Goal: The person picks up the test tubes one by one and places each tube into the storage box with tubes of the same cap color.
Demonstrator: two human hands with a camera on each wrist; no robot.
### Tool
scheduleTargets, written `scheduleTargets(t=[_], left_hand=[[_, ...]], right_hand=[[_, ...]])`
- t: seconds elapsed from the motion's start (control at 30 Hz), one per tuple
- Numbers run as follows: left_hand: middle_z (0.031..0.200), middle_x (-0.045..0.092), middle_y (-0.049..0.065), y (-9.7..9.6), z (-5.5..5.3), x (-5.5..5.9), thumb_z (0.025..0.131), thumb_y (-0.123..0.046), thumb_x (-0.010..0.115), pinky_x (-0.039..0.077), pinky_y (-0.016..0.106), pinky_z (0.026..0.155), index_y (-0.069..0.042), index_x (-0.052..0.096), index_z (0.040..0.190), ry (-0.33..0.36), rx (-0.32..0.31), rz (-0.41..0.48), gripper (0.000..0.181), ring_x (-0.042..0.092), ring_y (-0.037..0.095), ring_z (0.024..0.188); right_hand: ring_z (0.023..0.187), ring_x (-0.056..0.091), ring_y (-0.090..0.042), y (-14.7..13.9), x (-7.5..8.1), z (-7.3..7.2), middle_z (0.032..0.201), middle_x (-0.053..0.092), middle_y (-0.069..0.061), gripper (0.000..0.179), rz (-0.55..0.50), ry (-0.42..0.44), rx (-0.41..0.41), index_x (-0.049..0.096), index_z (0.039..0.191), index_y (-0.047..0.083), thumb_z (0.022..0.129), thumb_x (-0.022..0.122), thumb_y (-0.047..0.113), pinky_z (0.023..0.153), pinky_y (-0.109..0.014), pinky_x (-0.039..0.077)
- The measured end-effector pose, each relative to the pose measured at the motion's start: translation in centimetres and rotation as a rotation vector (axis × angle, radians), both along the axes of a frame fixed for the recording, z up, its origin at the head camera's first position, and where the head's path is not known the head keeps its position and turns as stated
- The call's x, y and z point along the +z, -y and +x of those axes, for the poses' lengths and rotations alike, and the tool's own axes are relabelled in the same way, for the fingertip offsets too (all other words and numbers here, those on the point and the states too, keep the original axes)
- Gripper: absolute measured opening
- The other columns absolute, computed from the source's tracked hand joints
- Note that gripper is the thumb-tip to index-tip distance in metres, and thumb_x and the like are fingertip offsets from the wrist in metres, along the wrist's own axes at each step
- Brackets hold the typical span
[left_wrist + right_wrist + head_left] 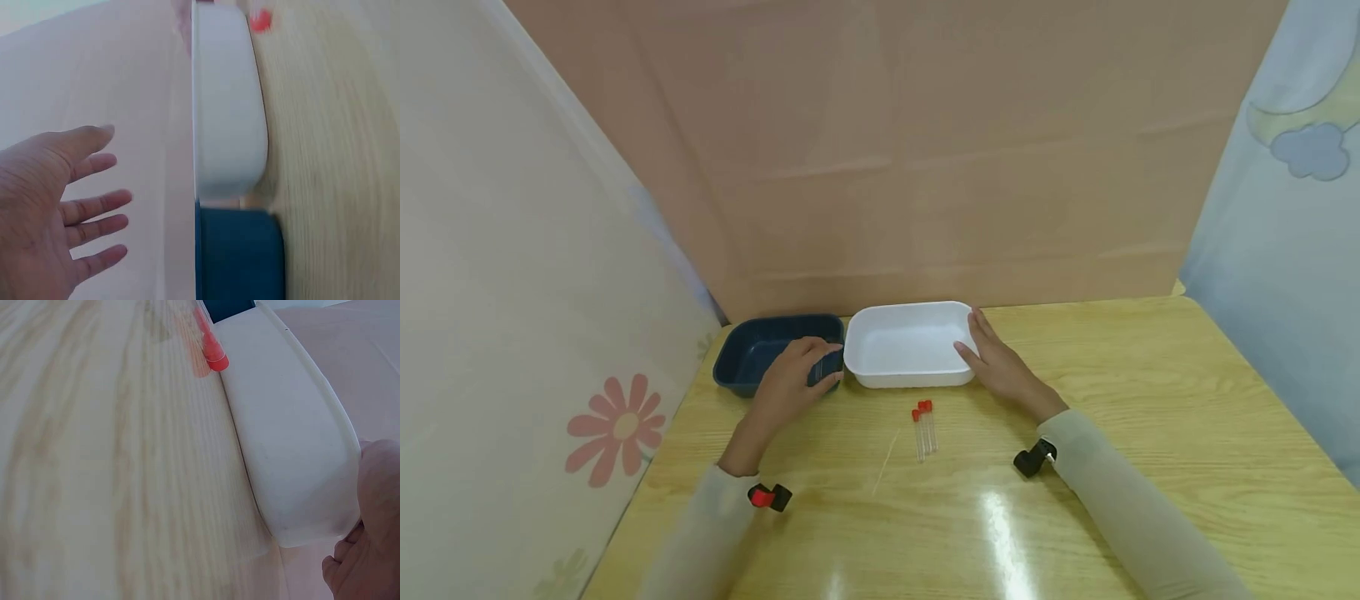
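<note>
A white plastic tub stands at the back of the table, beside a dark blue tub on its left. My right hand holds the white tub's right end, thumb over the rim and fingers along the outside. In the right wrist view, the fingers of the right hand lie curled against the tub's end wall. Over the right part of the blue tub hovers my left hand. The left wrist view shows this left hand with fingers spread and nothing between them.
Three clear tubes with red caps lie on the table in front of the white tub. Left of them is a thin pale line, too faint to identify. A brown backdrop rises behind the tubs, and a flower-patterned sheet borders the left.
</note>
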State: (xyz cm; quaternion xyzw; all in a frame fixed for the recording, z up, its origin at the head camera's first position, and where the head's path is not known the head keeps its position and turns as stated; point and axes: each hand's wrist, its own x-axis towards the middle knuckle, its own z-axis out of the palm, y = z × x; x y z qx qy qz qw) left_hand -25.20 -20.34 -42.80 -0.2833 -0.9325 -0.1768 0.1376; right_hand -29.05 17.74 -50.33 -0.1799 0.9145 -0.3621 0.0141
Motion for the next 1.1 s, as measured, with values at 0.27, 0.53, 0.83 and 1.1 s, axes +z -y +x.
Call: scheduleTargets(t=[0.27,0.53,0.83,1.1], left_hand=[[0.130,0.060,0.001,-1.9,2.3,-0.3,0.094,-0.031,0.075,0.054,0.044,0.092,-0.018,0.065,0.135,0.098,-0.093,0.099,0.043,0.055,0.022,0.122],[0.135,0.060,-0.001,-3.6,4.1,-1.9,0.091,-0.039,0.077,0.055,0.041,0.094,-0.019,0.060,0.139,0.170,-0.102,0.043,0.055,0.058,0.021,0.123],[0.132,0.060,0.001,-6.4,4.7,-3.3,0.086,-0.045,0.080,0.055,0.040,0.092,-0.014,0.060,0.140,0.178,-0.140,-0.016,0.065,0.060,0.021,0.116],[0.140,0.055,0.001,-8.1,4.9,-5.0,0.081,-0.055,0.081,0.053,0.041,0.094,-0.016,0.053,0.146,0.250,-0.121,-0.039,0.080,0.057,0.020,0.120]], right_hand=[[0.155,-0.008,-0.018,0.0,0.0,-0.1,0.166,-0.020,0.011,0.081,0.005,-0.018,-0.004,-0.003,0.162,0.010,0.106,0.026,0.061,0.123,-0.052,0.011],[0.155,-0.008,-0.019,0.1,0.0,0.1,0.166,-0.020,0.008,0.081,0.003,-0.020,0.002,-0.003,0.162,0.008,0.107,0.026,0.060,0.123,-0.053,0.010],[0.155,-0.006,-0.022,0.1,0.2,0.2,0.167,-0.019,0.006,0.080,0.015,-0.023,0.002,-0.002,0.162,0.007,0.107,0.026,0.058,0.122,-0.055,0.012],[0.155,-0.005,-0.024,0.2,0.3,0.1,0.167,-0.020,0.005,0.080,0.012,-0.028,0.009,-0.003,0.162,0.006,0.108,0.026,0.058,0.122,-0.056,0.012]])
